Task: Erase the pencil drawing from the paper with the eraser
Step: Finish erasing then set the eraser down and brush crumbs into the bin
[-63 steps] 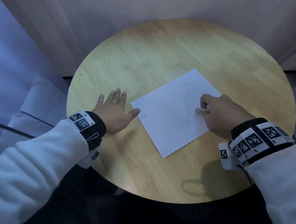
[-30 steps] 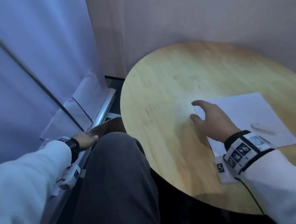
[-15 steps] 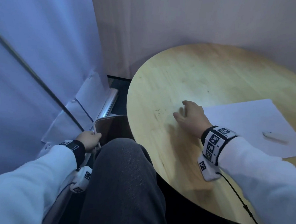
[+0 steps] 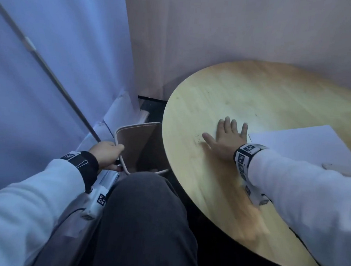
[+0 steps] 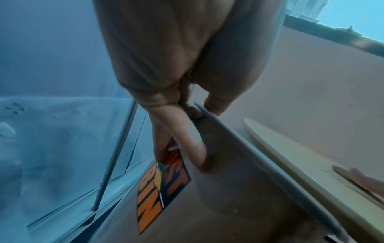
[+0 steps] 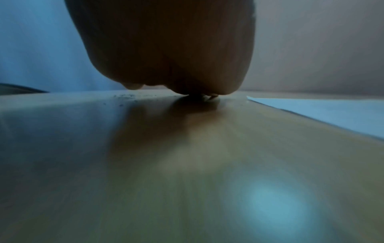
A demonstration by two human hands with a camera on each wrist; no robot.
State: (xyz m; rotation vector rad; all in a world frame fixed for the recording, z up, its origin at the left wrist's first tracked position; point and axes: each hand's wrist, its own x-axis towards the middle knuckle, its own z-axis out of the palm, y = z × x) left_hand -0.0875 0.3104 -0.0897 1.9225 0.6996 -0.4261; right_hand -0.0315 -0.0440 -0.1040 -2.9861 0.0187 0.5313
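Note:
The white paper (image 4: 306, 144) lies on the round wooden table (image 4: 256, 92) at the right; no drawing shows on it. A small pale eraser (image 4: 328, 165) lies loose and blurred on the paper beside my right sleeve. My right hand (image 4: 227, 140) presses flat on the bare wood left of the paper, fingers spread, holding nothing. In the right wrist view small dark eraser crumbs (image 6: 126, 96) dot the wood ahead of that hand (image 6: 166, 65). My left hand (image 4: 106, 156) grips the rim of a beige dust bin (image 4: 136, 142) below the table's left edge.
The bin (image 5: 239, 189) carries an orange and black label (image 5: 164, 185) and sits just under the table's edge (image 5: 290, 152). A blue curtain (image 4: 50, 61) with a slanted metal rod (image 4: 50, 74) closes the left. My dark-trousered knee (image 4: 144, 213) is at the bottom centre.
My right hand left the eraser on the paper and moved left onto bare wood, now flat and spread. My left hand dropped off the table and took the bin's rim.

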